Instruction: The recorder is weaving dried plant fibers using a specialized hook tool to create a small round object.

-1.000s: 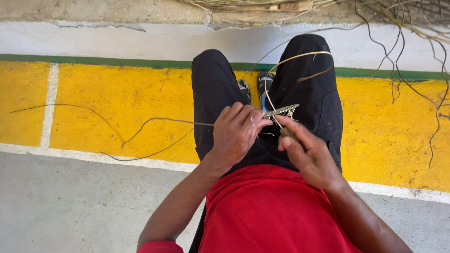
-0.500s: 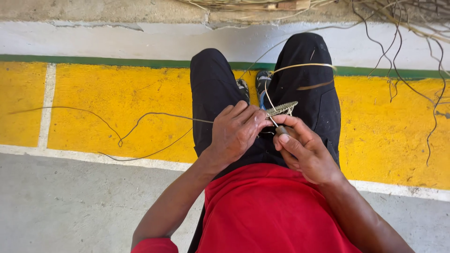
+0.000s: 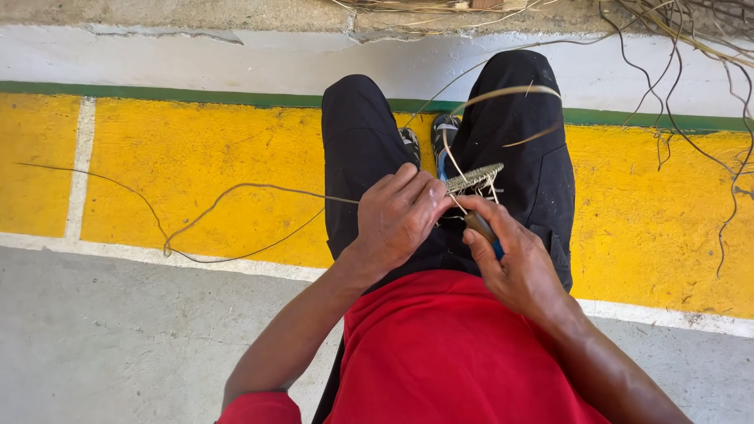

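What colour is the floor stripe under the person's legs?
Bright yellow floor stripe, edged by a thin green line, clearest in the head view.

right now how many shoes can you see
2. Both sit between the knees of the black trousers: the left shoe and, beside it, the right shoe, each partly hidden by the legs.

No packages, labels, signs, screens.

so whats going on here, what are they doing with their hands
A seated person in a red shirt and black trousers is working a small woven piece of thin fibre strands over their lap. The left hand pinches the woven piece, while the right hand grips a small tool with a dark handle close to it. A long loose strand trails across the yellow painted floor.
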